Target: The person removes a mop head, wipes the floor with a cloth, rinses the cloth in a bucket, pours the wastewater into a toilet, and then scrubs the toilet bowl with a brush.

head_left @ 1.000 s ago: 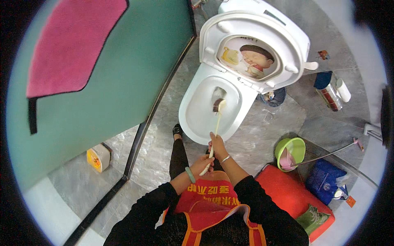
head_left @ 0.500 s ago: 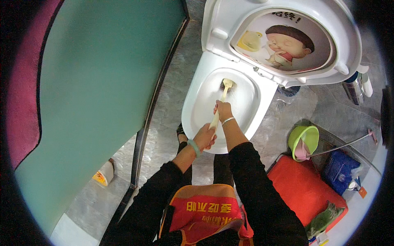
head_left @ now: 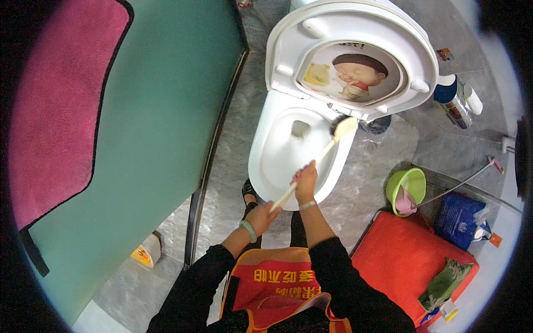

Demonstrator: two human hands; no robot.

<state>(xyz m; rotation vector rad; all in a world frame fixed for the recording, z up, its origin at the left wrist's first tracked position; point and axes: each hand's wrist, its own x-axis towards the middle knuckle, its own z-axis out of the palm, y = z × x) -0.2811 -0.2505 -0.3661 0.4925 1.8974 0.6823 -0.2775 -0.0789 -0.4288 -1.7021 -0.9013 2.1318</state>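
A cream-coloured toilet brush [head_left: 326, 151] slants over the white toilet bowl [head_left: 268, 161]. Its dark-bristled head is at the bowl's right rear rim, just below the raised seat [head_left: 284, 71]. My left hand [head_left: 259, 218] grips the lower end of the handle, near the front of the toilet. Further up the handle, my right hand [head_left: 305, 181] is wrapped round it above the bowl. The drain hole [head_left: 300, 129] at the back of the bowl is in plain view. A cartoon picture covers the inside of the lid [head_left: 361, 83].
To the left stands a frosted glass door [head_left: 161, 111] with a pink towel [head_left: 61, 111]. On the right are a green bucket [head_left: 395, 186], a red mat or lid [head_left: 400, 261], a blue bag [head_left: 458, 217] and a cylindrical canister [head_left: 456, 105]. A dark-rimmed bin [head_left: 377, 125] sits beside the toilet.
The brush head has come up out of the drain hole and over to the bowl's right rear rim. My left hand has shifted left and down. The view has turned slightly.
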